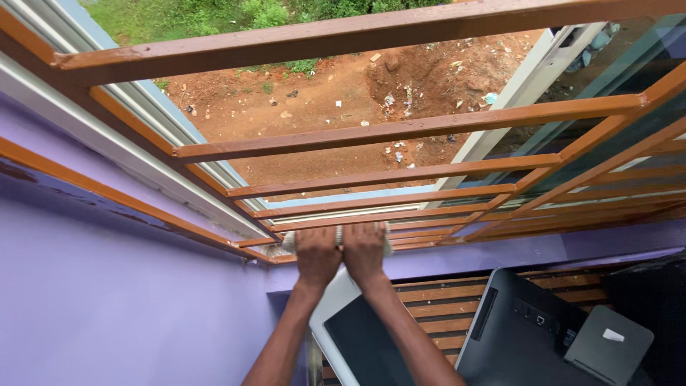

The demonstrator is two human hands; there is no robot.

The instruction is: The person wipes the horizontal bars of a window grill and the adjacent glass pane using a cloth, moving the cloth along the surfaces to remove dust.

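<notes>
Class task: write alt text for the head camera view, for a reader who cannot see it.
Two bare hands, left hand and right hand, press a pale cloth on the sill behind a brown window grille. Purple wall left; monitors below.

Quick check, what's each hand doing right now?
Left hand: closed, pressing a pale cloth against the window sill.
Right hand: closed on the same cloth, beside the left.

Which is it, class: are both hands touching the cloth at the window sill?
Touching: the head view shows the left hand and right hand pressed flat on the cloth.
</notes>
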